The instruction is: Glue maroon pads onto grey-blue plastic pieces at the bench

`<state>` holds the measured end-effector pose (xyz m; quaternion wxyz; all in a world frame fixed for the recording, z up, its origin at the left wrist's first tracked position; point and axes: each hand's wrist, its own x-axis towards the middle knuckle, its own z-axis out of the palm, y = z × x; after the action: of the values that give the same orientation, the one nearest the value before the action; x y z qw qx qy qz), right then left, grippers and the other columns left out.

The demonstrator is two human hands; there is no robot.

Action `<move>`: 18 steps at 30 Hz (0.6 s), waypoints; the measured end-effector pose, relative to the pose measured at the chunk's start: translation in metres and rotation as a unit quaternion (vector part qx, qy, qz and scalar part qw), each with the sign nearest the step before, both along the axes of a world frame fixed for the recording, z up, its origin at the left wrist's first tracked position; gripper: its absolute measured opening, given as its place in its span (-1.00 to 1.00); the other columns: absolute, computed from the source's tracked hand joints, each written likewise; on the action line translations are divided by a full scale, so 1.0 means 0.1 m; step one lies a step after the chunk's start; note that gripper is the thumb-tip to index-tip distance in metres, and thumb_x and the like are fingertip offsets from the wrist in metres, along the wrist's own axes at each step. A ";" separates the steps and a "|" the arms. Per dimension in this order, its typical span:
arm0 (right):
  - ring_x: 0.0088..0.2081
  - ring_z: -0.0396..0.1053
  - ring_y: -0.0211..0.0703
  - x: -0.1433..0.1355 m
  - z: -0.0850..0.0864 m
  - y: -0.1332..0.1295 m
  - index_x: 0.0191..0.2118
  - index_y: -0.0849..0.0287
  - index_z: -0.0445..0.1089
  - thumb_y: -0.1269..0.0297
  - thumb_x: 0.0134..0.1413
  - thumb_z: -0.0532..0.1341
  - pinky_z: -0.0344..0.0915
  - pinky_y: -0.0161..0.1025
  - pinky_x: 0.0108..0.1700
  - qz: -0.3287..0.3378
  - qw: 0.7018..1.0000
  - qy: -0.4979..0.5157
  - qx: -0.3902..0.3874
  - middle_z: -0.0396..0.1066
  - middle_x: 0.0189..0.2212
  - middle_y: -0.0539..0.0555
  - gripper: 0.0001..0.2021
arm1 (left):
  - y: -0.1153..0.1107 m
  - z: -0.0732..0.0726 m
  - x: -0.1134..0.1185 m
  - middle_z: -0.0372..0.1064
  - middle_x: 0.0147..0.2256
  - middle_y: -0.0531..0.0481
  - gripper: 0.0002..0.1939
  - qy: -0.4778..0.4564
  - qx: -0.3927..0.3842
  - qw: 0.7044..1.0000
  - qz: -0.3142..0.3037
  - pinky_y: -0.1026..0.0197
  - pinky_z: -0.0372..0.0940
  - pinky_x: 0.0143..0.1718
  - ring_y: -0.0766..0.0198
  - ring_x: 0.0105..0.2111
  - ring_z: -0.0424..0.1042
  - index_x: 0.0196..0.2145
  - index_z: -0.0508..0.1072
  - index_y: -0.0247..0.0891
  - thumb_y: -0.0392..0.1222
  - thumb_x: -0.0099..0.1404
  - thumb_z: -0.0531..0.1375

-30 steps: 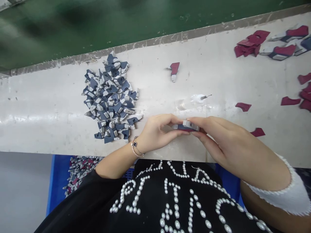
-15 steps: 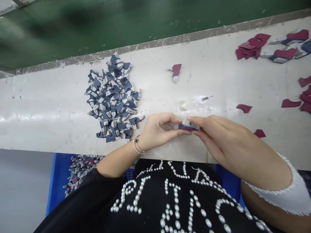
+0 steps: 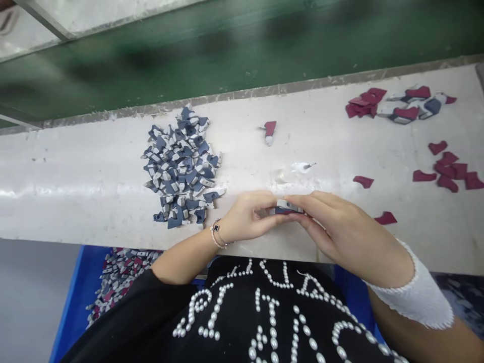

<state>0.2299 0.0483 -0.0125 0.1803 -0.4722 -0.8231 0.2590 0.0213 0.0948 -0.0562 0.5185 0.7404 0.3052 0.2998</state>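
Between my hands, over the front part of the white table (image 3: 260, 171), is a small grey, blue and maroon plastic part (image 3: 286, 205). My left hand (image 3: 249, 217) pinches its left end between thumb and fingers. At its right end, my right hand (image 3: 336, 227) closes fingers and thumb on the same part. My fingers cover much of it. Just beyond lies a small clear bottle with a needle tip (image 3: 298, 169). Farther back rests a single grey part with a maroon piece on it (image 3: 269, 130).
To the left is a heap of blue-and-grey parts (image 3: 181, 171). Loose maroon pieces (image 3: 448, 169) and a maroon stack (image 3: 365, 103) lie on the right, beside several assembled parts (image 3: 410, 111). A blue bin (image 3: 70, 292) of parts stands below the table's left front.
The view has shifted, showing more of the table's right side. Both hands keep hold of the plastic part, with only a slight change in finger position.
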 end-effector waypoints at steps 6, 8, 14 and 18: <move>-0.17 0.49 -0.11 0.01 -0.06 -0.05 0.08 0.05 0.31 0.26 0.44 0.03 0.42 -0.20 -0.23 0.003 1.000 0.014 -0.008 0.49 -0.18 0.07 -0.78 | 0.01 -0.06 -0.02 0.51 -0.37 -0.02 -0.76 -0.020 -0.030 0.998 -0.061 0.29 0.34 -0.32 0.33 -0.39 0.45 -0.29 0.56 -0.28 -0.02 0.31 0.31; -0.20 0.49 -0.09 -0.03 -0.06 -0.05 -0.01 0.06 0.35 0.26 0.44 0.01 0.41 -0.16 -0.24 -0.004 1.000 0.013 -0.013 0.48 -0.22 0.08 -0.80 | 0.00 -0.07 -0.01 0.40 -0.49 0.05 -0.68 -0.013 -0.013 0.999 -0.040 0.29 0.27 -0.40 0.36 -0.47 0.36 -0.44 0.50 -0.29 0.04 0.28 0.33; -0.08 0.48 0.00 -0.12 0.13 -0.03 0.03 0.06 0.40 0.09 0.42 0.01 0.39 -0.04 -0.03 -0.044 0.989 0.094 -0.104 0.50 -0.13 0.14 -0.70 | -0.16 0.22 -0.11 0.28 -0.60 0.08 -0.55 0.041 -0.033 0.997 0.051 0.31 0.16 -0.47 0.36 -0.53 0.30 -0.60 0.37 -0.29 0.07 0.24 0.35; -0.28 0.44 -0.08 0.22 0.13 0.06 -0.10 0.04 0.42 -0.12 0.33 0.07 0.39 -0.17 -0.19 -0.119 0.958 0.178 -0.190 0.45 -0.34 0.04 -0.63 | 0.03 0.28 -0.22 0.49 -0.50 0.03 -0.62 0.132 -0.128 0.977 0.106 0.32 0.30 -0.46 0.24 -0.47 0.53 -0.27 0.52 -0.30 0.11 0.23 0.35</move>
<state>0.2520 0.0544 0.0007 0.2603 -0.5382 -0.6511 0.4676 -0.0010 0.0976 -0.0285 0.5293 0.6642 0.4837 0.2115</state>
